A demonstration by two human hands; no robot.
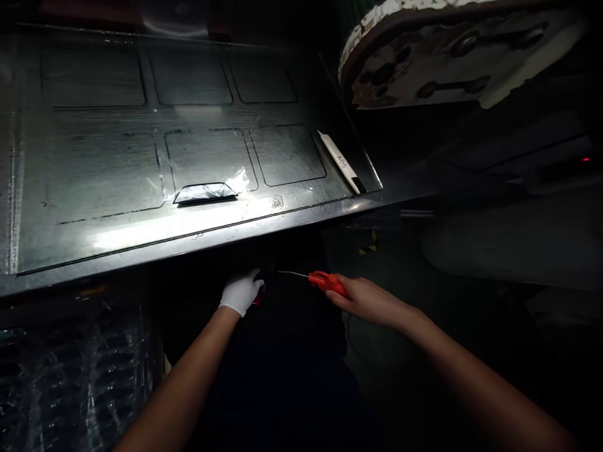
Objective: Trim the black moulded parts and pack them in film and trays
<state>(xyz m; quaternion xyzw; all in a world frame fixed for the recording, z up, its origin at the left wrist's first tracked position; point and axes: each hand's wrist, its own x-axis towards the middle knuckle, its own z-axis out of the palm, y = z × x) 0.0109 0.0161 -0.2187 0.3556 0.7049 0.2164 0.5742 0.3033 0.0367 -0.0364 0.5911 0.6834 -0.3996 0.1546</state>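
My right hand (360,298), bare, is wrapped round a red air blow gun (325,282). The gun's thin metal nozzle (293,273) points left toward my other hand. My left hand (239,293) wears a white glove and is closed, thumb and fingers together. Beside its thumb shows a small red spot (257,301); the rest of what it may hold is lost in the dark. Both hands are below the front edge of a metal-topped table (117,242). On that table lies a dark, shiny piece with clear film (206,193).
A white knife-like tool marked A06 (340,162) lies near the table's right end. Rounded rectangles are outlined on the tabletop. Clear plastic trays (70,376) stand at the lower left. A worn, pale-edged machine part (424,63) overhangs the upper right. The surroundings are very dark.
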